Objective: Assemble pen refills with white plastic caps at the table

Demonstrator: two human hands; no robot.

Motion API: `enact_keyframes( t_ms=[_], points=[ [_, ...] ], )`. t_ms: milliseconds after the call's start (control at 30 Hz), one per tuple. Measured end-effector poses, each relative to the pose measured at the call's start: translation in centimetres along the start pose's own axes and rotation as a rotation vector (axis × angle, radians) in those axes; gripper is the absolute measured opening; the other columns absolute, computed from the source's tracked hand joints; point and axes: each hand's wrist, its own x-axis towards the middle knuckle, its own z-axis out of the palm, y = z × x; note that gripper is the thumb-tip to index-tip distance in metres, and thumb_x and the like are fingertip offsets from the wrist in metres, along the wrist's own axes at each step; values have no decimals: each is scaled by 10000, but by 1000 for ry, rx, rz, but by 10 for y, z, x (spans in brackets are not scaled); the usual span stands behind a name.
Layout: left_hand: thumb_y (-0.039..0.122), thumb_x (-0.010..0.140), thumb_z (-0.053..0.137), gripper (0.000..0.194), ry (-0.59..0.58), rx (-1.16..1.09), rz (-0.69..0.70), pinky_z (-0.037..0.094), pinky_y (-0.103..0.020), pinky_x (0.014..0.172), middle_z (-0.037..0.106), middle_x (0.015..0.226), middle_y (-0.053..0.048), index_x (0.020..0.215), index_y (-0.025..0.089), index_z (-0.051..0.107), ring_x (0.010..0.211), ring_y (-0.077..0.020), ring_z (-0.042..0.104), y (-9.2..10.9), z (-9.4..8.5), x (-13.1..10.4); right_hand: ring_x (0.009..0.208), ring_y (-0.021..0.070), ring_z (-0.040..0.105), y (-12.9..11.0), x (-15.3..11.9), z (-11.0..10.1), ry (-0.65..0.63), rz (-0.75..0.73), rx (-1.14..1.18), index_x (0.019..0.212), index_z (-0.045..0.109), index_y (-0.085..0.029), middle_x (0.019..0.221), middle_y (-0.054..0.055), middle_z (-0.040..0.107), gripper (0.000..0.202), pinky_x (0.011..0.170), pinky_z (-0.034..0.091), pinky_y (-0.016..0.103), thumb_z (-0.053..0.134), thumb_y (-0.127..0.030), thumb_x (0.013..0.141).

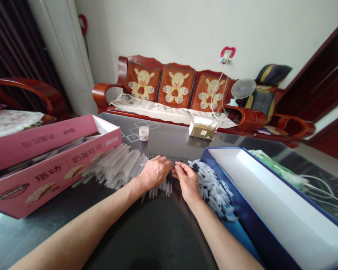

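Observation:
My left hand (157, 171) is closed, its fingers bent down over the near end of a spread of translucent plastic tubes (124, 165). Close beside it, my right hand (187, 182) pinches with thumb and forefinger. The fingertips of both hands nearly meet over a small dark piece (173, 165), too small to name. More thin clear tubes (157, 190) lie below my left hand. To the right of my right hand is a heap of short clear plastic pieces (212, 187), with some black parts at its far end.
A long pink box (56, 165) with contents stands at the left, and a blue box with a white inside (270, 183) at the right. Farther back on the dark table (157, 232) are a small white jar (143, 133) and a tissue box (202, 130). A wooden sofa (107, 92) stands behind.

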Motion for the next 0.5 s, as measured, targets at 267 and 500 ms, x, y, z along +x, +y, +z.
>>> enact_keyframes(
  t_ms=[267, 500],
  points=[
    [280, 942, 341, 283, 34, 22, 9, 398, -298, 701, 562, 777, -51, 868, 183, 596, 739, -175, 500, -1, 1, 1, 689, 145, 640, 0, 1, 0, -7, 14, 26, 926, 666, -180, 793, 16, 701, 330, 660, 534, 284, 723, -381, 670],
    [302, 952, 317, 318, 32, -9, 49, 387, -302, 724, 580, 815, -58, 946, 178, 609, 760, -175, 501, -7, -2, 1, 663, 139, 631, -2, -1, 0, -45, 11, 2, 906, 663, -165, 758, 12, 682, 329, 638, 536, 279, 706, -413, 694]
  ],
)
